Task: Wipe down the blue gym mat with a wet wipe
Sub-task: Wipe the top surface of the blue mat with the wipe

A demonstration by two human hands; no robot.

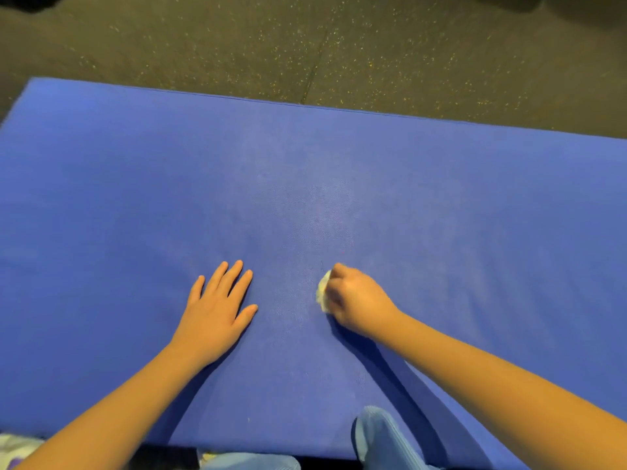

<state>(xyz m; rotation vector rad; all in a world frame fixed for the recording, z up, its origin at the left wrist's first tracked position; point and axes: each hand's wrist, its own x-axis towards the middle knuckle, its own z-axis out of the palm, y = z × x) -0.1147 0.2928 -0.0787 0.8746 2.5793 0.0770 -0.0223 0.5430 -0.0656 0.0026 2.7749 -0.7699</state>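
The blue gym mat (305, 184) fills most of the view, lying flat on the floor. My left hand (217, 310) rests palm down on the mat, fingers spread, holding nothing. To its right, my right hand (356, 300) is fisted around a crumpled white wet wipe (323, 290) and presses it onto the mat. Only the wipe's left edge shows past my fingers. A faint paler sheen runs up the mat's middle beyond the hands.
Dark speckled rubber flooring (305, 45) lies beyond the mat's far edge. My knee in light blue jeans (383, 435) rests on the mat's near edge. A pale patterned cloth (13, 449) shows at the bottom left corner.
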